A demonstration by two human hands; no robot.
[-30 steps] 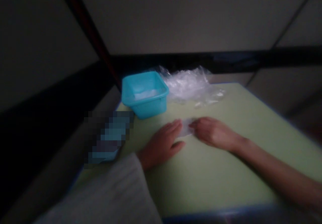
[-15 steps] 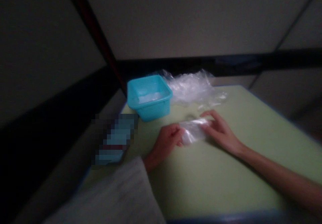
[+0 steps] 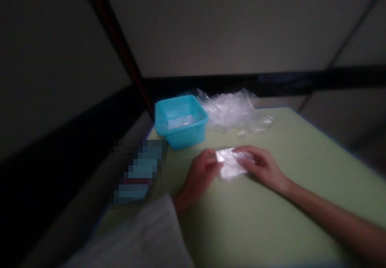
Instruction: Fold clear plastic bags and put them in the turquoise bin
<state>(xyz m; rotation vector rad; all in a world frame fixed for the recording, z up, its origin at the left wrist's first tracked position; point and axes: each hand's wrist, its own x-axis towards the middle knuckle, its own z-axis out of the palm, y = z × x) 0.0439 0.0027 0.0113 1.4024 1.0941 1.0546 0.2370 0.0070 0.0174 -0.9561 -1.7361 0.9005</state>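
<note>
Film of this kind, as in the small clear bag, looks nearly weightless, limp and slippery, so it is best pinched at its edges. It sits near the middle of the worktop, in front of the blue tub and the heap of clear plastic. The left hand has its grip pinched on the bag's left edge, and the right hand closes its grip on the right edge.
</note>
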